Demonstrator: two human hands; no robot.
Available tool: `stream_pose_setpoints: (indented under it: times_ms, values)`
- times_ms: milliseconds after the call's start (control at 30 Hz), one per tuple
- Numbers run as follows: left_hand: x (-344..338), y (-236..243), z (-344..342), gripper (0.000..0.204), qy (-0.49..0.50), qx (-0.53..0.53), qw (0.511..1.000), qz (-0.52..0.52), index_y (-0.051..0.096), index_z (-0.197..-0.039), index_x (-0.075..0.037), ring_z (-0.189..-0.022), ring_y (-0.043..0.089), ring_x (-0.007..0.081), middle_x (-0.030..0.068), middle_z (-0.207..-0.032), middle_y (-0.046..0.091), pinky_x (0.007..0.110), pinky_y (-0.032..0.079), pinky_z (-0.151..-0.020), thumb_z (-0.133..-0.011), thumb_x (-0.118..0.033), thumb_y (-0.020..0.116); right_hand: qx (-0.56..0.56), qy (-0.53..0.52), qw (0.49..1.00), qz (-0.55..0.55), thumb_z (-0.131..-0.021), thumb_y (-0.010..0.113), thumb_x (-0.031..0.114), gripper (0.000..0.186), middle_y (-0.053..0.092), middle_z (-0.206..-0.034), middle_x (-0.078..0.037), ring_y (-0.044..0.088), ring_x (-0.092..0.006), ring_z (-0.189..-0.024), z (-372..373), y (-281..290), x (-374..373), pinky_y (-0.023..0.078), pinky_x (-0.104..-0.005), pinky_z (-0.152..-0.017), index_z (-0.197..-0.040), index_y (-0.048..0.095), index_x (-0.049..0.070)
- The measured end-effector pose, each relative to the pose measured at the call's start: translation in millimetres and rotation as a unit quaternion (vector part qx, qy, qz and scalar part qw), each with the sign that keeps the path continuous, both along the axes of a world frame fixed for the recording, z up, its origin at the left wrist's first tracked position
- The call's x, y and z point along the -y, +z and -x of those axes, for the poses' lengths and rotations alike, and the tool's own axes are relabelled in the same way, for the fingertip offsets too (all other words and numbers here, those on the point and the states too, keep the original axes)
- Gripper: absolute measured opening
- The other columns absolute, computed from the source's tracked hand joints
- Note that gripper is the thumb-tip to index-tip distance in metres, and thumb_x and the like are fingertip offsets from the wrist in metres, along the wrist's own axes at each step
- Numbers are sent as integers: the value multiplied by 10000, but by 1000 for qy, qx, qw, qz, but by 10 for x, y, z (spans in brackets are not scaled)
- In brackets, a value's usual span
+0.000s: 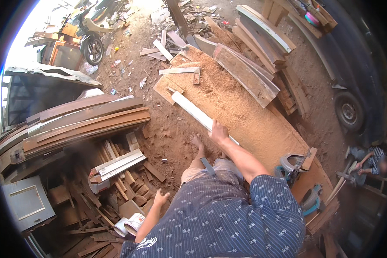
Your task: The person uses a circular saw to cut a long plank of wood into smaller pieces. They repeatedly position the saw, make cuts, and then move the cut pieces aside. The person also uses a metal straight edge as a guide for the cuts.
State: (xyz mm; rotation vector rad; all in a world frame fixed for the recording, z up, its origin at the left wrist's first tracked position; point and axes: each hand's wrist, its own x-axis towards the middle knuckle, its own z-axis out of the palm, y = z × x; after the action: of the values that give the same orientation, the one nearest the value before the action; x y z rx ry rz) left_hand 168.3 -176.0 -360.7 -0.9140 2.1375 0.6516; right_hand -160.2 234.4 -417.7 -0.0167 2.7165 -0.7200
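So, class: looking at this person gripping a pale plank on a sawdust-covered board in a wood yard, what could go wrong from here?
1. The right hand grips the long pale plank near one end only; its far end could swing or slip on the loose sawdust.
2. A bare foot stands on the littered ground, open to splinters.
3. The circular saw lies close by the right arm.

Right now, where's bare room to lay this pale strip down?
The right hand grips the pale strip over the sawdust-covered board, which is bare between the strip and the stacked planks. The dirt ground by the bare foot is open too. It is crowded near the empty left hand: the scrap wood pile and paint cans.
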Motion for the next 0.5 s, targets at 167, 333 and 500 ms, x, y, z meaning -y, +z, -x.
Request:
stream_pose_setpoints:
  times_ms: [167,333,500]
  values:
    - [264,102,142,868,109,80,990,-31,400,-1526,-1,-900,686,256,196,-1102,700,396,553,-730,-861,-368,819,20,-4,1000,14,-840,769,309,594,682,-1155,-227,715,-412,-973,343,19,152,583,-476,-865,-1252,494,-18]
    - [487,-189,1128,724,190,-44,973,-124,450,-1480,5,-692,653,201,124,-963,699,329,523,-558,-916,-295,791,-30,-169,977,127,-922,677,405,516,695,-1135,-259,666,-426,-1095,-159,375,-309,530,-496,-953,-1203,627,-25]
    - [-23,55,2388,620,158,-185,953,-183,481,-1466,-13,-922,691,163,118,-1210,674,297,568,-734,-966,-278,735,83,-222,970,-60,-929,577,194,280,714,-1032,-278,679,-423,-1039,-1314,502,-1687,520,-525,-954,-1005,744,-17]
